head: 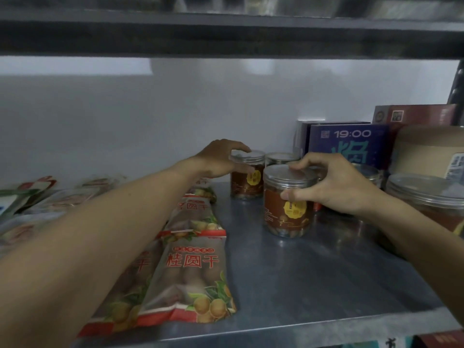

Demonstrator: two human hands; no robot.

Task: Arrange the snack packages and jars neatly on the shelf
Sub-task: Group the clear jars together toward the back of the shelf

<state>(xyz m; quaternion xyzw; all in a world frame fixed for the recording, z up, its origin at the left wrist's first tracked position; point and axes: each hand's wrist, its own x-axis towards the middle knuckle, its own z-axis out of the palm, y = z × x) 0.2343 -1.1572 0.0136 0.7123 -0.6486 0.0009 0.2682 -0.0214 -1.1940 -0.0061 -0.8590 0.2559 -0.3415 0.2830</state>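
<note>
Squaring up jars: left hand [218, 159] grips rear clear plastic jar [244, 187], silver lid, brown label, deep on grey metal shelf [313, 285]; right hand [339, 187] clasps front clear plastic jar [281, 222] mid-shelf. Best: slide front jar back upright, label forward, flush beside rear one.

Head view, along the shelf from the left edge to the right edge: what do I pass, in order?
Flat snack packets → longan bags → rear brown jar, gripped by the left hand → front brown jar, gripped by the right hand → blue 19:00 box → tan cardboard container.
</note>
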